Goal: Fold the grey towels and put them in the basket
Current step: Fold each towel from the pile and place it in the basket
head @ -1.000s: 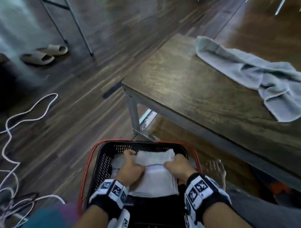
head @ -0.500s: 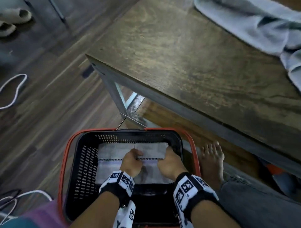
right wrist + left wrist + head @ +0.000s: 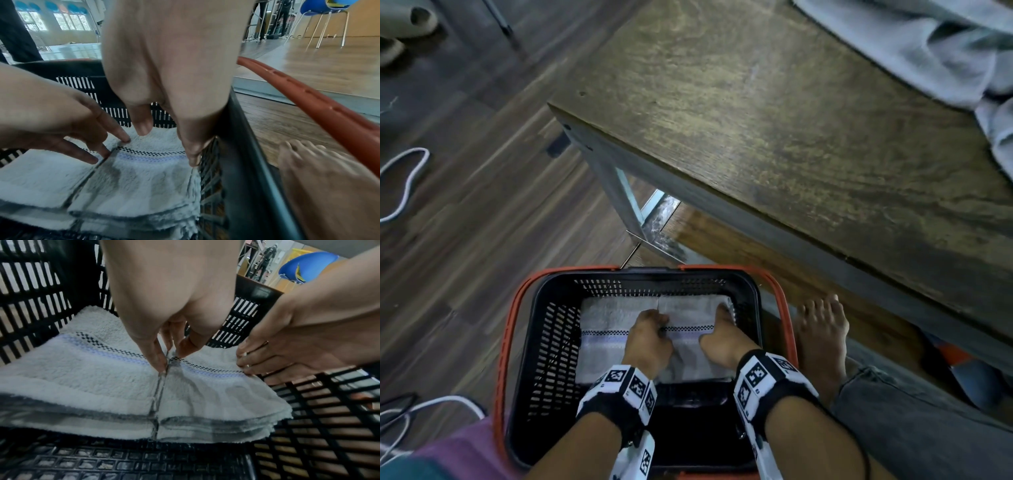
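Black-and-white square code markers cover both wristbands. In the black, red-handled basket, the left towel and right towel lie folded side by side. Both are pale grey terry with a checked black band and a lilac stripe. The left hand, fingers straight, presses the seam between them. The right hand, fingers also straight, touches the right towel's outer edge. Beyond both hands a loose towel lies crumpled on the table.

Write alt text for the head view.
The left hand and right hand rest on a folded towel in a black basket, beside a second folded towel; an unfolded grey towel lies on the wooden table.
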The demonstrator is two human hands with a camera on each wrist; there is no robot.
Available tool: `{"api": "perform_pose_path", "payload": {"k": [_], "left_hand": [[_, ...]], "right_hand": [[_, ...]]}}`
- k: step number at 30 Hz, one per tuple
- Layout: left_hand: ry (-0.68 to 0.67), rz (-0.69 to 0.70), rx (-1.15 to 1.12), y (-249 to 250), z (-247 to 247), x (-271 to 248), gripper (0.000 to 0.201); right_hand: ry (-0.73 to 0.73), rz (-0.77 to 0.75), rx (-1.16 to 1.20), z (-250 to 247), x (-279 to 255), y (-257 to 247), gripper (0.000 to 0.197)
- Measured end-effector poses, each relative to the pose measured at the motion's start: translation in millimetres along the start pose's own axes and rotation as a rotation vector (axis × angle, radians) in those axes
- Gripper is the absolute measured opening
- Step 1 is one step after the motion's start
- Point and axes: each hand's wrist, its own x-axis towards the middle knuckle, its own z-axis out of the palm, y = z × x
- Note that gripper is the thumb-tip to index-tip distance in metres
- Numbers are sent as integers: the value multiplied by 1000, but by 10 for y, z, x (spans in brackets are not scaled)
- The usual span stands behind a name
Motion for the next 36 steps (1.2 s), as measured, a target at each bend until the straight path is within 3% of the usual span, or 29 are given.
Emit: {"api": "perform_pose_path", "payload": {"k": [4,8,11,15,18,20,23,26,29,31,33,36], "left_hand": [[6,219,106,20,-7,-14,35],[-319,189,373,39,29,17,68],[-367,139,372,95,11,4,83],[-224,148,171,223,-118,-133,51],[-226,148,122,446,-415,-281,30],[-269,209,227,665,-710,-383,19],[-359,369,521,1061,-1198,-550,34],[-400,467,654,1539,-1677,-737,43],[-270,533,613,2210,-1983,-907,41],[-145,663,543,2729,-2039,-1067,21],[-34,800,469,3235,-1967,-1232,20],[-68,891,430,3852,-1628,-1331,21]], "right_hand": [[65,-29,-60,-6,15,-33,78],[168,-63,-45,-39,11,-76,76],[162,-71,-42,-90,-43,-93,73],[32,-88,-127,-195,-262,-167,50],[-81,-157,-266,-285,-528,-383,29],[-70,-249,-356,-334,-804,-592,34],[-13,-404,-586,-406,-1382,-893,37],[66,-566,-746,-667,-2060,-1108,39],[197,-683,-747,-1222,-2825,-1191,38],[343,-693,-744,-1661,-3247,-1140,37],[516,-659,-747,-2093,-3519,-982,31],[695,-582,-667,-2616,-3648,-547,30]]}}
